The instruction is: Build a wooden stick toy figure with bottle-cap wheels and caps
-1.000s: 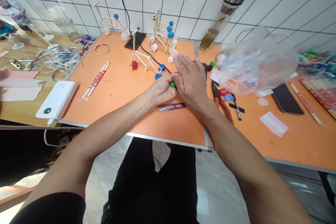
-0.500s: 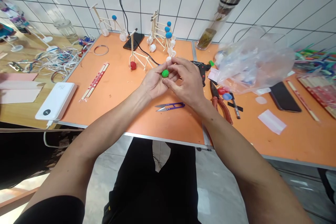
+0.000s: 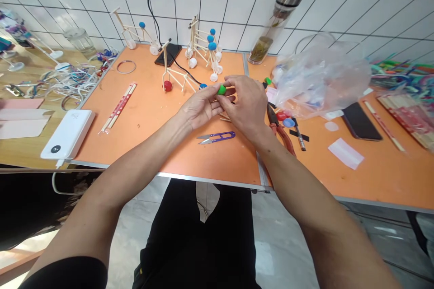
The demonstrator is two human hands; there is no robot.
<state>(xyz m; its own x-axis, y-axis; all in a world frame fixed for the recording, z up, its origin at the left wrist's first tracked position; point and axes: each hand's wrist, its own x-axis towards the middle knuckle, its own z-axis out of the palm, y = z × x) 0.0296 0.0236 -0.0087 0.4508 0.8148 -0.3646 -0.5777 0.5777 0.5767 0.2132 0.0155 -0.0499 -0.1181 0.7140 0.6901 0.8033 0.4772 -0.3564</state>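
A small green cap (image 3: 221, 89) is pinched between the fingertips of my right hand (image 3: 246, 106), above the orange table (image 3: 152, 117). My left hand (image 3: 200, 108) lies palm-up just under it, fingers loosely curled and touching the right hand's fingers. Thin wooden sticks (image 3: 225, 118) show beneath the two hands. Purple thread snips (image 3: 217, 137) lie on the table just in front of my hands. A stick model with a red ball (image 3: 167, 86) and a blue ball (image 3: 202, 86) stands right behind my left hand.
More stick models (image 3: 203, 49) stand at the back beside a black phone (image 3: 167, 54) with a cable. A crumpled clear bag (image 3: 318, 76), red pliers (image 3: 281, 128), a glass bottle (image 3: 271, 27) and a second phone (image 3: 359, 122) lie right. A white power bank (image 3: 68, 133) and wrapped chopsticks (image 3: 118, 107) lie left.
My right hand lifted off the left; the green cap came up from between the palms and is now held at the right fingertips, turned on its side. The view shifted slightly right.
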